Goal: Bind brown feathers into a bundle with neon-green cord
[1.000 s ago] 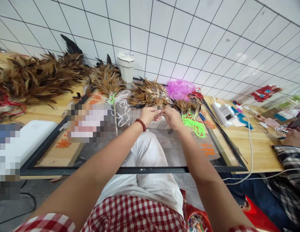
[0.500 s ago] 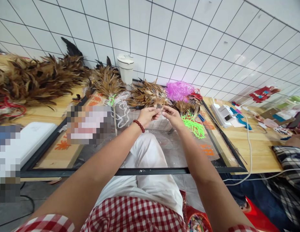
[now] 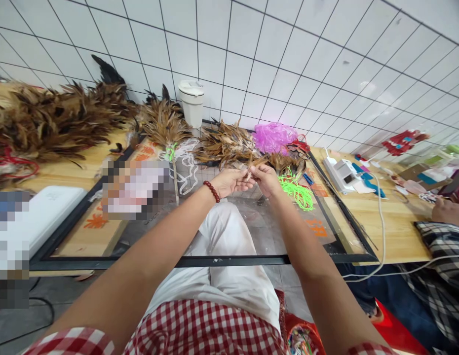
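My left hand [image 3: 230, 183], with a dark red bead bracelet [image 3: 211, 191] at the wrist, meets my right hand [image 3: 267, 180] over the glass. Between their fingertips is a small brown feather [image 3: 250, 169], pinched by thumb and forefinger of each hand and partly hidden. The left hand's other fingers lie loosely bent below it. Just behind the hands spreads a pile of brown feathers [image 3: 225, 143]. Bright green cords [image 3: 298, 192] lie beside my right hand. To the left, a feather bundle [image 3: 165, 121] is tied with green cord on a stick [image 3: 175, 180], near white cords [image 3: 188, 170].
A black-framed glass panel [image 3: 214, 262] lies on the wooden table. A white lidded cup [image 3: 192, 103] and pink plastic bag [image 3: 274, 138] stand by the tiled wall. At left is a large feather heap [image 3: 55, 121]; at right, a power strip [image 3: 338, 172] and a person's plaid sleeve [image 3: 442, 241].
My fingertips have drawn closer together and the feather between them has turned. The left hand's fingers have loosened outward. The person's hand at the far right shows more.
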